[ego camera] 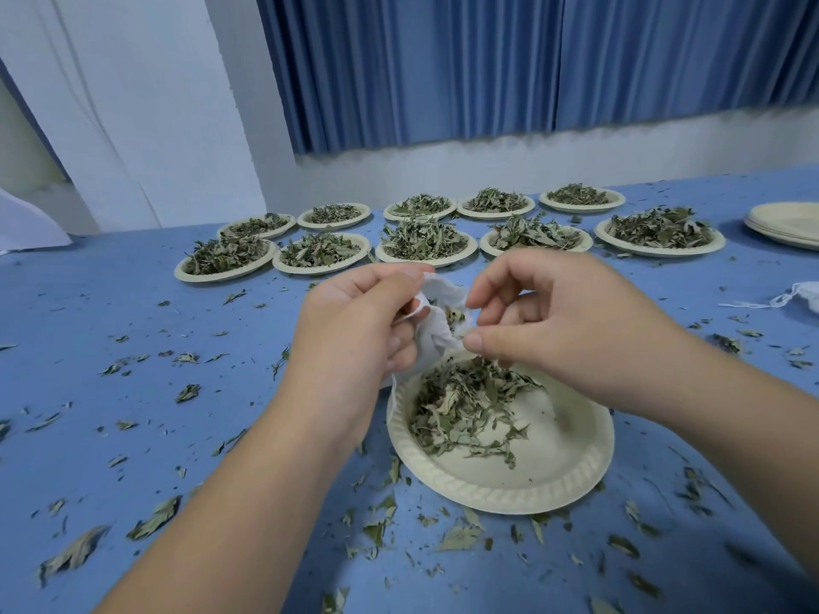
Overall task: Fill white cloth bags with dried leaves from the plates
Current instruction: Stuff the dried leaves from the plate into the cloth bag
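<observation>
The left grip [354, 321] is curled tight round a small white cloth bag [436, 334], and the right grip [545, 321] pinches the edge of its open mouth. The bag hangs just above the far rim of a cream paper plate [509, 489] holding loose dried green leaves [461, 409]. The plate sits on a blue, leaf-strewn surface [133, 312]. Two rows of leaf-heaped paper plates [425, 260] lie beyond.
</observation>
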Demonstrator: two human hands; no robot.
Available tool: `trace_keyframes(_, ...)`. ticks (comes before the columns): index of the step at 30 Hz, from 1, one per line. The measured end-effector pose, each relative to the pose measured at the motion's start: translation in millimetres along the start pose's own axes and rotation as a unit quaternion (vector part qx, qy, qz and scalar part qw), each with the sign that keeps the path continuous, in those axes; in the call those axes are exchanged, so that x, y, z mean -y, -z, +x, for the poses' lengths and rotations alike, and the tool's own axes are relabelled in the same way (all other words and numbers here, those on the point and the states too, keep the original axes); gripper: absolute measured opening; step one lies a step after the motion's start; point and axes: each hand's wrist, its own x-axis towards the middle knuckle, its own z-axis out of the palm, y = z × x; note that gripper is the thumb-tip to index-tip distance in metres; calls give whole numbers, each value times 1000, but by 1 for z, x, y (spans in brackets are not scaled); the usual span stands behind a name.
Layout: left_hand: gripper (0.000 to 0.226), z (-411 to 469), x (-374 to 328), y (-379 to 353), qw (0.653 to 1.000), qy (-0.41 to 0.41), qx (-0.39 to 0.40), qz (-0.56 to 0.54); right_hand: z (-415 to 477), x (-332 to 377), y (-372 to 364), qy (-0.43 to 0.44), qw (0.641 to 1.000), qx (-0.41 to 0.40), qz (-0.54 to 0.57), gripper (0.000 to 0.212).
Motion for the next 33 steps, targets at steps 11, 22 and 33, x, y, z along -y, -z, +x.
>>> trace_keyframes(11, 32, -8, 0, -9, 997, -2, 68, 19, 4, -9, -13, 6, 993, -113, -31, 26)
trace_keyframes(22, 19, -8, -2, -8, 995, -3, 98, 21, 27, -7, -22, -142, 975, -8, 172, 16)
trace_keyframes(33, 21, 2, -6, 6, 998, -32, -8, 59, 41, -6, -25, -109, 967, 61, 220, 9)
